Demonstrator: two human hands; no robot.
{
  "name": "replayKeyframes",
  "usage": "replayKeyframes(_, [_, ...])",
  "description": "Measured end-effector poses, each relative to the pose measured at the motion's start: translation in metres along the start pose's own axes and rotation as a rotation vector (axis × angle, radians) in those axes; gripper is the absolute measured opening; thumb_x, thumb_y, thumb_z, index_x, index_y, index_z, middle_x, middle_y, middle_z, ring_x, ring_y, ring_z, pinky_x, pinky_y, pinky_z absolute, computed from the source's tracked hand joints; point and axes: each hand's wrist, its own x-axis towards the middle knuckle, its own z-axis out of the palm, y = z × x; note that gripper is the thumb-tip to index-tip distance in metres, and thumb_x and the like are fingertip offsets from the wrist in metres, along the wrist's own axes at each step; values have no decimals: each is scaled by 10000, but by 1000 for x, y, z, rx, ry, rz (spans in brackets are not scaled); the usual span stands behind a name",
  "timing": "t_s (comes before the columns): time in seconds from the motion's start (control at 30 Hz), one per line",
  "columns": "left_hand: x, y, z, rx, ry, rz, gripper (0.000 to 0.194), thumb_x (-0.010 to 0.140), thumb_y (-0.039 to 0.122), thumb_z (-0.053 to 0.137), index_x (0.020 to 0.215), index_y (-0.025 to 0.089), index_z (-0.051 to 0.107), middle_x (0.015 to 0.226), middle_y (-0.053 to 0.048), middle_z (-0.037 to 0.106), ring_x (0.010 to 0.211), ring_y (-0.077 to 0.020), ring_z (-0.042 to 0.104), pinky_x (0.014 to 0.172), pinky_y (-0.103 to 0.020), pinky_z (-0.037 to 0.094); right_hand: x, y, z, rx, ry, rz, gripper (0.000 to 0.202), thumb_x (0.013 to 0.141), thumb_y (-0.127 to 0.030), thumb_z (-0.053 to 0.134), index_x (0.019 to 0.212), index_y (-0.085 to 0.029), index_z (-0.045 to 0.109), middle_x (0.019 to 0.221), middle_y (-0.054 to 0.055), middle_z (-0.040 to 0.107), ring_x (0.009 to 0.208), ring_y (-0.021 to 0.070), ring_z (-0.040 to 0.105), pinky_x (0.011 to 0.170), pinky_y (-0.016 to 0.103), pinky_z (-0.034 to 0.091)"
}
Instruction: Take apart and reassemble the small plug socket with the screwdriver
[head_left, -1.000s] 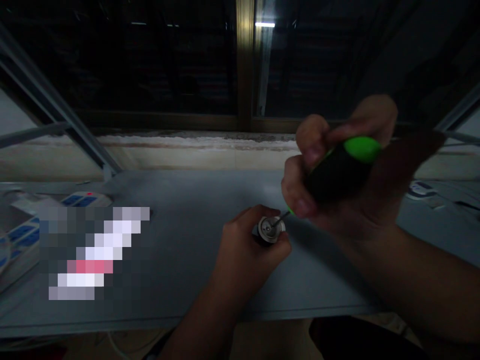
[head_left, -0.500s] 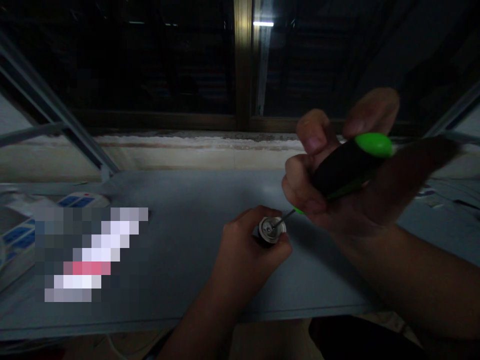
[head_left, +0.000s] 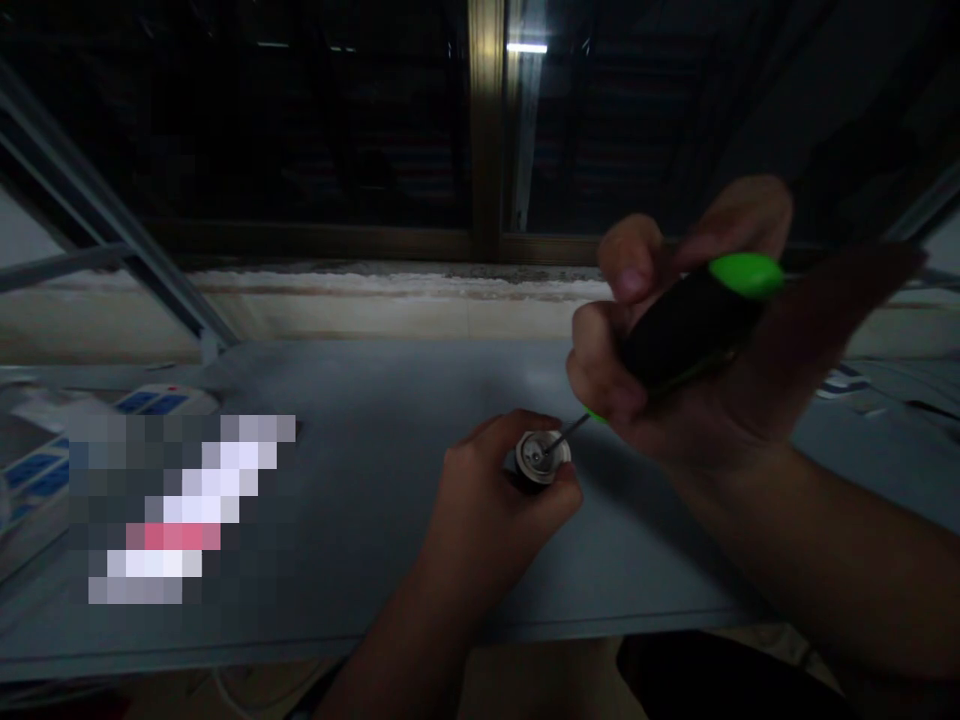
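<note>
Screwdriver (head_left: 686, 335) was held in right hand's (head_left: 697, 425) curled fingers, shaft slanted down-left into metal-rimmed cylindrical fitting (head_left: 534, 462), pinched by left hand (head_left: 499, 495).

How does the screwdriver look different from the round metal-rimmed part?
The screwdriver has a black-and-green handle; the metal-rimmed part shows a silvery rim over black. The screwdriver narrows to a thin shaft; the part opens in a round mouth. The screwdriver is in the right hand, the part in the left hand. Both are held.
</note>
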Motion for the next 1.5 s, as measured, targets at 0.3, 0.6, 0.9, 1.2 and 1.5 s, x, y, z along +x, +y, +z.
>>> replayKeyframes(0.3, [-1,-4,2,38,-8,39,212,778,166,725,984,214,735,864,4,781,768,-180,753,720,-281,604,-8,3,-12,23,-96,115,312,1076,-440,379,875,-298,570,454,-73,431,327,124,372,348,260,369])
replayKeyframes(0.6, [0,-2,1,36,-4,21,190,780,172,720,967,209,731,864,5,776,723,-166,741,691,-273,603,-5,10,-15,-47,-72,10,292,872,-486,767,890,-270,571,741,-29,615,523,127,567,430,250,441])
replayKeyframes(0.9, [0,-4,2,37,-16,26,220,792,164,718,1002,226,732,889,10,778,766,-169,755,731,-279,612,-3,7,-13,94,-164,16,237,996,-486,524,909,-293,416,724,-49,586,365,97,370,323,232,301])
replayKeyframes(1.2, [0,-5,3,37,-29,26,216,814,193,722,1025,227,745,948,-11,779,823,-188,762,785,-316,632,-3,13,-24,-98,-144,82,388,894,-647,665,941,-262,675,609,-27,555,512,144,562,442,240,457])
replayKeyframes(1.5, [0,-11,4,42,-35,14,419,748,146,755,1154,248,734,1024,-13,770,821,-184,758,719,-287,635,5,-7,-16,26,-87,102,448,1058,-529,330,829,-321,655,506,-49,439,340,100,325,332,215,292])
